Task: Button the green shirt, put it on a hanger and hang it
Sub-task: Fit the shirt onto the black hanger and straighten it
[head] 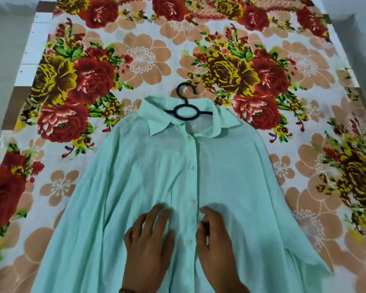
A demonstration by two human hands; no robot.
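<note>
The mint green shirt point(230, 176) lies flat, front up, on the flowered bed sheet, its collar toward the far side. Its button placket runs down the middle, with several white buttons fastened. A black hanger point(186, 111) sits inside the neck, its hook and ring poking out above the collar. My left hand point(149, 240) rests flat on the cloth just left of the placket, fingers spread and straight. On the other side of the placket, my right hand point(215, 240) lies on the cloth with fingers loosely bent, thumb near the placket edge.
The flowered sheet point(140, 60) covers the bed all around the shirt. Grey floor shows along the bed's left edge point(13, 85) and at the far right corner.
</note>
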